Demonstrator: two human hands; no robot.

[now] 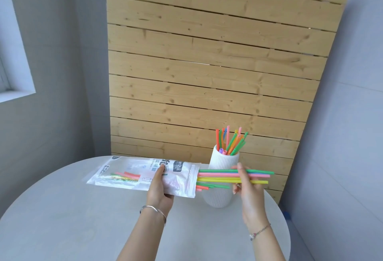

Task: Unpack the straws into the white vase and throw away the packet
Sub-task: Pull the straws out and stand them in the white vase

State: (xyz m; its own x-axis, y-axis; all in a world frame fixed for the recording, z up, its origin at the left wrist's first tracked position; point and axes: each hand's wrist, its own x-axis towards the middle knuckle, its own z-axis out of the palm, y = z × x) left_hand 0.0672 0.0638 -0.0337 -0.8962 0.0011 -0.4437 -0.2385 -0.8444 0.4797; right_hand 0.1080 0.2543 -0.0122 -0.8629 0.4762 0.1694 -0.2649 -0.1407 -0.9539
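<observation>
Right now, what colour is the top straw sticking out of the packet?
Green, the top straw of those leaving the packet, seen in the head view.

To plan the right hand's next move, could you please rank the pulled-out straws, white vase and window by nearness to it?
1. Pulled-out straws: in the right hand fingers.
2. White vase: just behind them.
3. Window: far left wall.

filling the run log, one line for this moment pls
left hand holds packet | right hand pulling straws | vase part-filled
</observation>
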